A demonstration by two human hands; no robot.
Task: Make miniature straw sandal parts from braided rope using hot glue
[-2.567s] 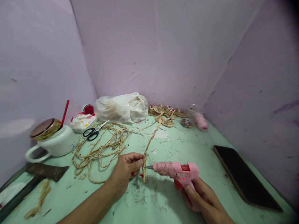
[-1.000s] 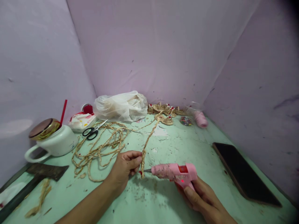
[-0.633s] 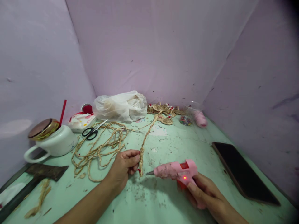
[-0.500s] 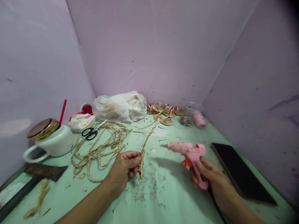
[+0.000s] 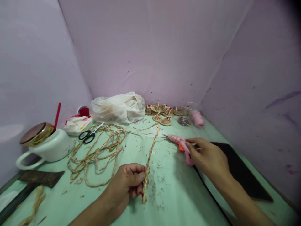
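Observation:
In the head view, my left hand [image 5: 128, 185] pinches a tan braided straw cord [image 5: 146, 182] near its end, thumb against fingers. A small red bit shows beside the fingertips. From there the cord runs back over the table and joins a loose heap of the same braid [image 5: 98, 153] on the left. My right hand [image 5: 209, 157] is closed around the rear of a pink hot glue gun [image 5: 177, 141], gripping it from above. Its nozzle points left, toward the cord, without touching it. The orange trigger is uncovered, and a black cable trails toward me.
Scissors [image 5: 87, 136], a white mug [image 5: 55, 147] with a lid, and a hatchet [image 5: 39, 179] lie on the left. Behind are a white plastic bag [image 5: 118, 108], woven ornaments [image 5: 162, 118], a bead pack [image 5: 183, 121] and pink thread [image 5: 198, 119]. A dark tablet [image 5: 246, 175] lies right.
My right hand has moved the glue gun away from me and lower, its grip shifting to the gun's rear. My left hand has drawn the cord end nearer, slightly right.

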